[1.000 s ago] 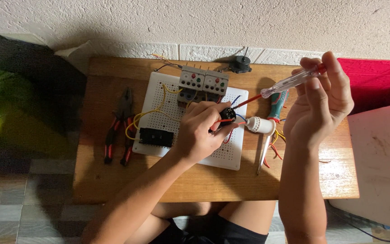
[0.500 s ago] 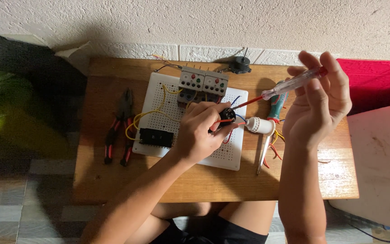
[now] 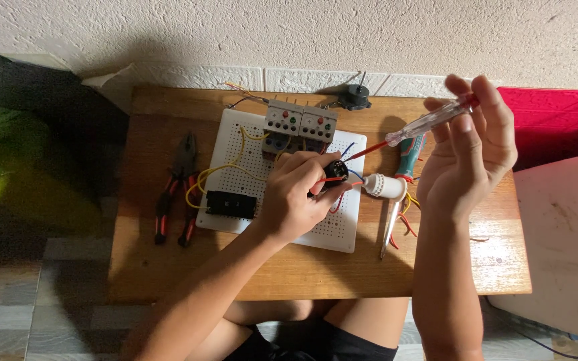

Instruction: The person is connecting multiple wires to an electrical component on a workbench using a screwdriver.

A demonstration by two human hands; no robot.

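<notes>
holding one screwdriver, one socket

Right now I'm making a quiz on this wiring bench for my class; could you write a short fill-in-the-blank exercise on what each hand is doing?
1. The right hand holds a clear-handled ____ by its end, tip pointing at the board.
2. The left hand grips a small round ____ component over the white perforated board.
3. The pliers with red and black handles lie to the ____ of the board.
4. Everything sits on a low ____ table.

Missing words: screwdriver; black; left; wooden
</notes>
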